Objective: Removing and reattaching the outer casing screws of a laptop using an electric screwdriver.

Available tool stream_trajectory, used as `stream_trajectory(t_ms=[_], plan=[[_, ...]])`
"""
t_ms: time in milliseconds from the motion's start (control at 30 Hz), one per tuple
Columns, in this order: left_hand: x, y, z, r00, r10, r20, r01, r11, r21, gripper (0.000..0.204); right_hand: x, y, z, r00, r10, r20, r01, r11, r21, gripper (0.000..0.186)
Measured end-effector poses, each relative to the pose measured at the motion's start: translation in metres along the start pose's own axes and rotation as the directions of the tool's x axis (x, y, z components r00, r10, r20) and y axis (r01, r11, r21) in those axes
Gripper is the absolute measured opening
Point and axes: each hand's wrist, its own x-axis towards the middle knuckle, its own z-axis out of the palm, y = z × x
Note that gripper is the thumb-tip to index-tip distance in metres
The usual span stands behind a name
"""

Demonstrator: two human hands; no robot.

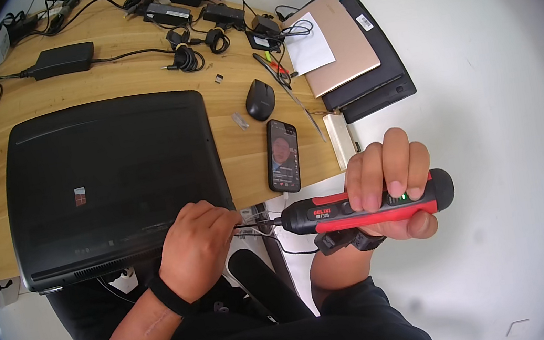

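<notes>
Red lettering with paler marks below on the electric screwdriver; small sticker on the closed black laptop; wood-grain surface, power adapters at back, white wall right; screwdriver black with red trim, green light on, near-horizontal just off the surface's near edge; right hand has its fingers wrapped round it; left hand by laptop's near-right corner, can't tell if its fingers grip anything.

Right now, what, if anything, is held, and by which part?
Right hand: electric screwdriver, by the rear of its body. Left hand: at the near right corner of the black laptop; grip hidden.
</notes>
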Motion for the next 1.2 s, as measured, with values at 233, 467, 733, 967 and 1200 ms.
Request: stream_trajectory(t_ms=[233,467,733,967,1200], plan=[[-0.004,-0.001,-0.001,1.000,-0.006,0.006,0.006,1.000,0.011,0.016,0.000,0.000,0.005,0.997,0.051,-0.060,-0.056,0.995,-0.085,0.033],[-0.002,0.000,-0.001,1.000,-0.008,0.011,0.007,1.000,0.015,0.016,0.001,-0.002,0.004,0.997,0.044,-0.056,-0.051,0.992,-0.118,0.034],[-0.003,-0.001,0.000,1.000,-0.003,-0.006,0.003,1.000,0.012,0.019,-0.007,0.017,0.015,0.996,0.031,-0.084,-0.034,0.999,-0.037,0.042],[-0.004,-0.004,0.002,1.000,0.004,-0.016,-0.004,1.000,-0.004,0.021,-0.035,0.045,0.020,0.963,0.268,-0.015,-0.268,0.958,-0.103,0.036],[-0.005,-0.004,-0.001,1.000,0.017,-0.006,-0.017,1.000,0.009,0.022,-0.040,0.049,0.028,0.976,0.189,-0.111,-0.201,0.973,-0.111,0.036]])
